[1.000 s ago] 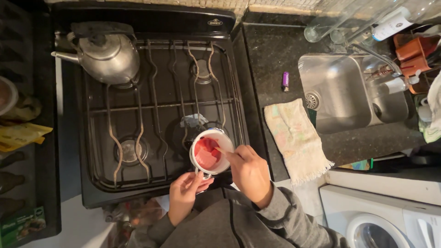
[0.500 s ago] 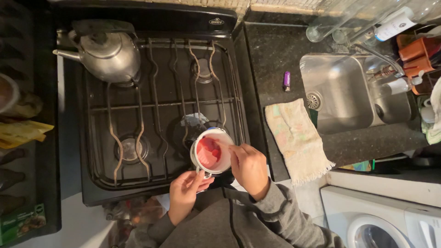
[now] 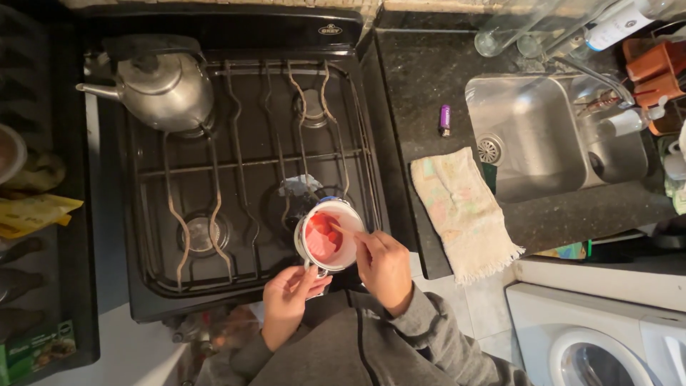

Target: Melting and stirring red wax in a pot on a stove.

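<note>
A small white enamel pot [image 3: 330, 234] holding a red-pink mass sits on the lower right burner of the black gas stove [image 3: 243, 164], just below the middle of the frame. The left hand [image 3: 288, 299] is under it at the stove's front edge, fingers curled and pinching the pot's short handle. The right hand [image 3: 383, 263], just right of the pot, has its fingers pressed together around a thin wooden stirrer [image 3: 343, 230] whose tip lies in the red contents. Both arms wear grey sleeves.

A steel kettle [image 3: 158, 84] stands on the upper left burner. On the dark stone bench [image 3: 418, 86] right of the stove lie a small purple lighter [image 3: 444, 119] and a pale fringed cloth [image 3: 459, 211], which hangs over the front edge. A steel sink [image 3: 543, 136] fills the upper right, and a white washing machine [image 3: 600, 336] shows at the lower right.
</note>
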